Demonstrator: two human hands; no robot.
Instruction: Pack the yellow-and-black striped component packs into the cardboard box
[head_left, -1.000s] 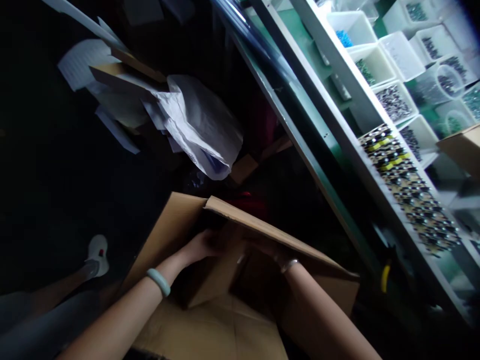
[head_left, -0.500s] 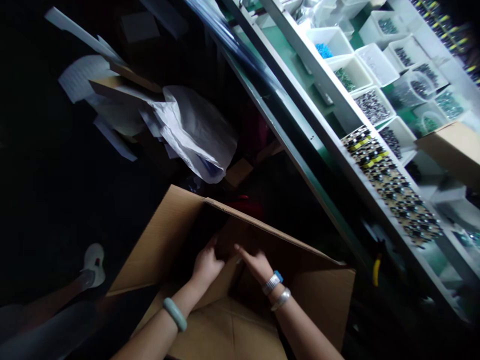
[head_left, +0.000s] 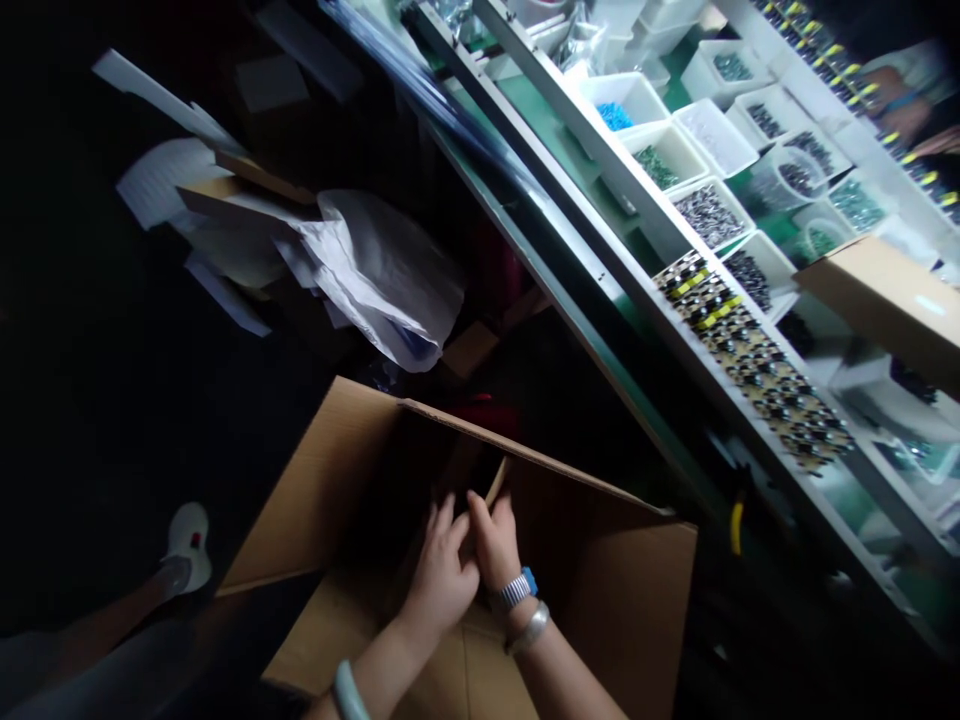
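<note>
Cardboard box [head_left: 615, 600] stands open on the floor at the bottom of the head camera's view, its flaps spread, with the person's two bare hands reaching down into its dark opening. The left hand [head_left: 442, 570] sits just beside the right hand [head_left: 491, 540], near the middle of the box. Its fingers are curled and slightly spread, with the tips down inside the box. The right hand's fingers are close together and lie by a thin tan strip of cardboard [head_left: 496, 482]. Whether either hand grips anything is hidden in the shadow, so I can't tell.

A pale green bangle [head_left: 349, 692] circles the left wrist, while a blue-strapped watch [head_left: 516, 590] and a silver bangle [head_left: 527, 628] sit on the right. Left of the box, a white sneaker [head_left: 187, 548] rests on the dark floor. Above it lie a crumpled white plastic bag [head_left: 382, 280] and loose paper sheets [head_left: 161, 170].

A green-edged workbench [head_left: 570, 290] runs diagonally to the right, carrying white bins of small parts [head_left: 709, 215] and a tray of studded components [head_left: 750, 360]. A co-worker's hand [head_left: 900, 115] shows at the top right.
</note>
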